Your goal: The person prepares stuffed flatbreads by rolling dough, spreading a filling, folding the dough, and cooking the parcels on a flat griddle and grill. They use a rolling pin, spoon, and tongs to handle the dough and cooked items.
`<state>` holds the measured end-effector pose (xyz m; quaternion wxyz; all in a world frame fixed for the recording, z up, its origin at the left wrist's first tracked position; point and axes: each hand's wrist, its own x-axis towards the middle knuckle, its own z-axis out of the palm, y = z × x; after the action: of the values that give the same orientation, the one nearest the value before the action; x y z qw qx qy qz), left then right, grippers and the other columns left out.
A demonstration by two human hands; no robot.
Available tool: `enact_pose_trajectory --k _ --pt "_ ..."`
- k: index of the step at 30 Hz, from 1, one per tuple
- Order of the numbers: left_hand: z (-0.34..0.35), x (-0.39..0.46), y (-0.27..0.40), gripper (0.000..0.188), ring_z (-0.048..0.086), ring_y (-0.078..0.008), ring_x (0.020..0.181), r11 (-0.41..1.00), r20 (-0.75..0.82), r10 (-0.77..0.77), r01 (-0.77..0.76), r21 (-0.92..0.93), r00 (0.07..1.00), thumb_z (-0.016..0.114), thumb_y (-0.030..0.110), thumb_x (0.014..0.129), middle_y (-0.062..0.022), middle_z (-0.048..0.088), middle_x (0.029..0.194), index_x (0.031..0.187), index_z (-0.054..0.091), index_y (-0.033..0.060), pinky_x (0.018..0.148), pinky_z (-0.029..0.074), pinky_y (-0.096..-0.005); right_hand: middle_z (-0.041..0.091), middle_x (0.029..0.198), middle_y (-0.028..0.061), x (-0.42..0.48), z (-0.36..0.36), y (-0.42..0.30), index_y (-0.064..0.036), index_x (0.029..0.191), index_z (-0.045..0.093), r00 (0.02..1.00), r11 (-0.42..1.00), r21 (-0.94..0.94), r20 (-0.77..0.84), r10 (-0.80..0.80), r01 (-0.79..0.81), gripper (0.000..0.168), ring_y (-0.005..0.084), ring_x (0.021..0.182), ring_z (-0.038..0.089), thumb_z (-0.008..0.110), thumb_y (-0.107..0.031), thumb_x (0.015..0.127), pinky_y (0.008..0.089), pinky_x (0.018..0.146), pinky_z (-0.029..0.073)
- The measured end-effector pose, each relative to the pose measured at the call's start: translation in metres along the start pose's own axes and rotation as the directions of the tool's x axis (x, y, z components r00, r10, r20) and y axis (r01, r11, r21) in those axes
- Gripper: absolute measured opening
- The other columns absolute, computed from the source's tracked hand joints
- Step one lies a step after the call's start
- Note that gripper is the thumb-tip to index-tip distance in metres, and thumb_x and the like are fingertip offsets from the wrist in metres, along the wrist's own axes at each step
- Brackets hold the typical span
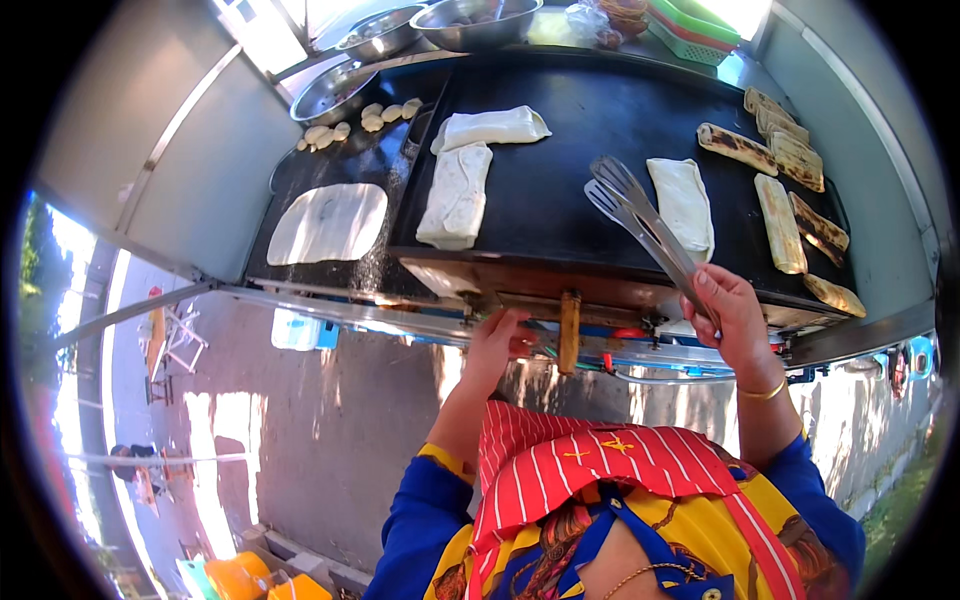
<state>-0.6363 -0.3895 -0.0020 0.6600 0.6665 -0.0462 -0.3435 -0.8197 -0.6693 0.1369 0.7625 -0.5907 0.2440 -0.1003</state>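
My right hand (731,319) grips a pair of slotted metal tongs (651,225); their spread tips hover over the black griddle (555,195) with nothing between them. Just right of the tongs lies a pale folded flatbread (682,204). My left hand (496,341) is at the griddle's front underside, left of a wooden handle (570,330). Its fingers are partly curled, and whether they hold anything is unclear. Two more pale filled flatbreads, one crosswise (495,127) and one lengthwise (455,196), rest on the griddle's left part.
Several browned flatbreads (780,225) line the griddle's right side. A thin dough sheet (330,225) lies on the floured left board, below small dough balls (324,136). Steel bowls (480,26) and stacked plastic baskets (690,37) stand behind. Metal side panels (847,127) enclose the griddle.
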Motion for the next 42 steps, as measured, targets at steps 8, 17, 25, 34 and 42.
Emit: enact_pose_trajectory --k 8,17,25,34,42 --pt "-0.206 0.055 0.026 0.027 0.064 -0.0136 0.067 0.993 -0.203 -0.108 0.096 -0.067 0.973 0.053 0.028 0.100 -0.0078 0.070 0.081 0.108 0.064 0.0042 0.063 0.051 -0.0254 0.060 0.069 0.0040 0.097 0.102 -0.023 -0.006 0.093 0.058 0.958 0.982 0.017 -0.217 0.188 -0.189 0.028 0.0030 0.043 0.040 0.055 -0.033 0.102 0.0189 0.035 0.029" --pt "-0.324 0.108 0.076 0.020 0.062 -0.0115 0.066 0.984 -0.182 -0.133 0.109 -0.139 0.974 0.051 0.022 0.103 -0.0048 0.068 0.078 0.105 0.062 0.0060 0.059 0.047 -0.0243 0.057 0.068 0.0026 0.208 0.189 -0.047 -0.005 0.088 0.058 0.921 0.992 0.023 -0.369 0.127 -0.128 0.031 0.0016 0.044 0.039 0.058 -0.033 0.100 0.0180 0.036 0.029" --pt "-0.317 0.111 0.073 0.019 0.062 -0.0137 0.060 0.981 -0.118 -0.177 0.166 -0.102 0.977 0.050 0.019 0.102 -0.0079 0.067 0.075 0.104 0.061 0.0035 0.056 0.050 -0.0248 0.056 0.068 0.0009 0.303 0.170 -0.059 -0.006 0.084 0.057 0.886 0.998 -0.055 -0.463 0.011 -0.041 0.033 0.0021 0.044 0.039 0.061 -0.036 0.098 0.0186 0.036 0.028" --pt "-0.327 0.122 0.090 0.021 0.061 -0.0129 0.062 0.987 -0.172 -0.140 0.124 -0.098 0.975 0.050 0.020 0.102 -0.0075 0.067 0.076 0.104 0.062 0.0030 0.058 0.050 -0.0249 0.057 0.070 0.0004 0.184 0.153 -0.032 -0.006 0.100 0.059 0.885 0.983 0.028 -0.432 0.174 -0.179 0.026 0.0009 0.043 0.040 0.057 -0.031 0.100 0.0176 0.036 0.030" --pt "-0.313 0.123 0.110 0.022 0.061 -0.0116 0.064 0.995 -0.074 -0.091 0.093 0.035 0.993 0.050 0.021 0.103 -0.0072 0.068 0.078 0.104 0.063 0.0027 0.060 0.049 -0.0243 0.056 0.070 0.0061 0.328 0.193 -0.032 0.000 0.094 0.058 0.951 0.961 0.276 -0.298 0.083 0.003 0.025 0.0059 0.045 0.042 0.061 -0.025 0.098 0.0211 0.037 0.030"
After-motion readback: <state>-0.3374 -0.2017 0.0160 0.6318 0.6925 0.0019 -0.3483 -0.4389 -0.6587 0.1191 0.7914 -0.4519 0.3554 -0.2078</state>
